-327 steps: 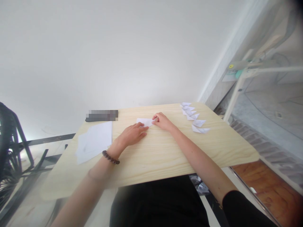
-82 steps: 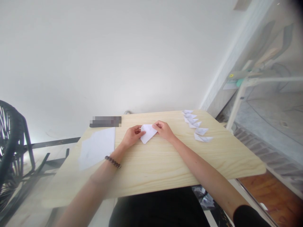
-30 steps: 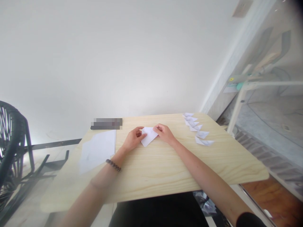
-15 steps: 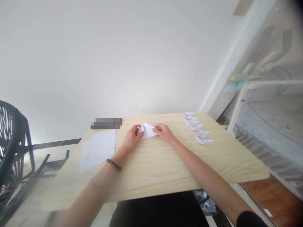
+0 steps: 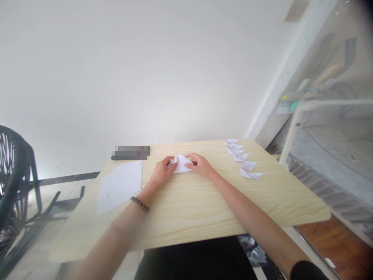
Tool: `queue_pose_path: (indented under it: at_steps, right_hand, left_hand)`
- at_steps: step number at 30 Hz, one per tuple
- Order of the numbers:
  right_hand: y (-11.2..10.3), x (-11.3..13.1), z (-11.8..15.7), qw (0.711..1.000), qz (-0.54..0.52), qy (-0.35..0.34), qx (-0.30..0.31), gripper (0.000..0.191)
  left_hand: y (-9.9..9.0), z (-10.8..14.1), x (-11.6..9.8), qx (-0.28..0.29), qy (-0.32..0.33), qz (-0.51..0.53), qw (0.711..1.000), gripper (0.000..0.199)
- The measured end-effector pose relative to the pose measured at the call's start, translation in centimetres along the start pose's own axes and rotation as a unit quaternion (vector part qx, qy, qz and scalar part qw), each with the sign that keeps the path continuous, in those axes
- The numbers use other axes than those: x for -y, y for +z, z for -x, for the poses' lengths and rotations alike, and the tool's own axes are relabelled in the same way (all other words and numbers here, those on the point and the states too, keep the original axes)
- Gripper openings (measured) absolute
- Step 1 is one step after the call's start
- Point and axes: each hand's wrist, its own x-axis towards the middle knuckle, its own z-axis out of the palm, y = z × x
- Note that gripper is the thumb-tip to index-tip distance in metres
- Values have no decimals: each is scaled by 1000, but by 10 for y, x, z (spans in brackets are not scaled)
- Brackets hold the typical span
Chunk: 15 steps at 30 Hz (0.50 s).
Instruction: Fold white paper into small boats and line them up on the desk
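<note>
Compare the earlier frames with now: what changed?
The left hand, first laid flat against the folded paper, now grips its left end. The paper's point, toward the person a second ago, now faces away. The right hand holds the right end throughout; folded pieces and loose sheets stayed put.

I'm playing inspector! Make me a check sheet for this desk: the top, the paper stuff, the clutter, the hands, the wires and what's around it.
Surface: table, pale with wood grain.
Paper things: folded paper between the hands; folded pieces in a row at right; loose sheets at left, overlapping.
Clutter: dark object at back left, pixelated, so I can't tell what it is.
Grip: left hand and right hand both hold the folded paper.
Cables: thin, cord-like lines at far right, too blurred to be sure.
Surroundings: wall behind, black chair at left, pale frame at right.
</note>
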Motion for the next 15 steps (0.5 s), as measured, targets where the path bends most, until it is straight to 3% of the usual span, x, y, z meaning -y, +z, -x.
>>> queue_pose_path:
  at_steps: [15]
  right_hand:
    - [1, 0, 0, 1000, 5, -1, -3, 38]
  left_hand:
    - [-1, 1, 0, 8, 7, 8, 1000, 41]
